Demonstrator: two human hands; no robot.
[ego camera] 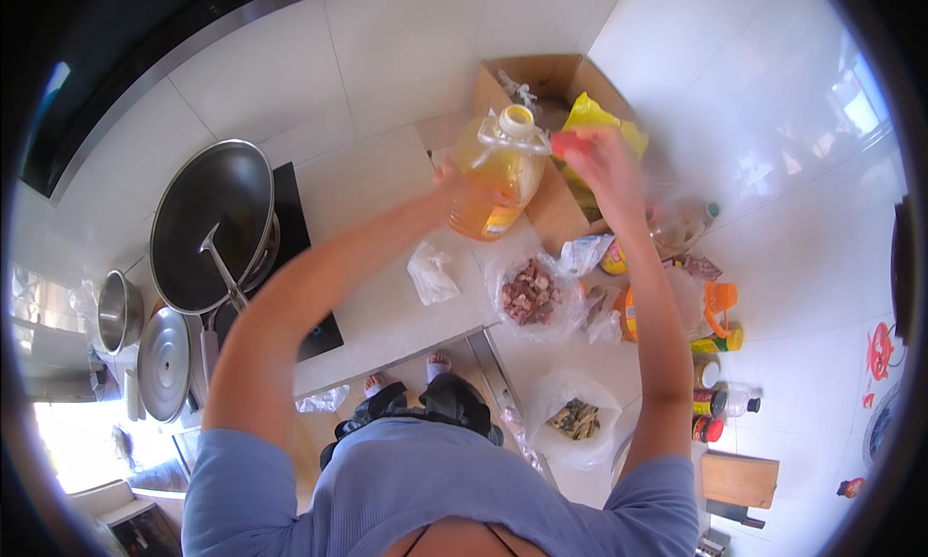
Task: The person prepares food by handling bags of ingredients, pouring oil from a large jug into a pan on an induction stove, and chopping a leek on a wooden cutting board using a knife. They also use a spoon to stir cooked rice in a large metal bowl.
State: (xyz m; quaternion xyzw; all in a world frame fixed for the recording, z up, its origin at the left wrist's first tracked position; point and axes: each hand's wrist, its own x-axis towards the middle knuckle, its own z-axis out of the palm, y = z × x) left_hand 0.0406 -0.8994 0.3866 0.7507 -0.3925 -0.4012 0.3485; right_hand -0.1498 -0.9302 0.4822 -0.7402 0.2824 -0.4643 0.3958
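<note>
My left hand point(457, 187) grips the side of a large clear plastic jug of yellow oil point(500, 180), whose mouth is uncapped. To the right of the jug's neck, my right hand point(605, 162) pinches a red cap point(569, 144), apart from the mouth; this hand is slightly blurred. Below the jug, cut pieces of raw meat point(531, 292) lie in a clear plastic bag on the counter. Another bag nearer my body holds brownish dried pieces point(575, 419) that I cannot identify. A black wok point(217, 224) with a metal spatula point(221, 263) in it sits on the stove at left.
An open cardboard box point(558, 216) with a yellow plastic bag point(605, 118) stands in the back corner. Several bottles and jars line the right wall, among them an orange-capped jug point(689, 307). A crumpled white bag point(433, 273) lies mid-counter. A pot lid point(164, 365) and steel pot point(119, 310) are far left.
</note>
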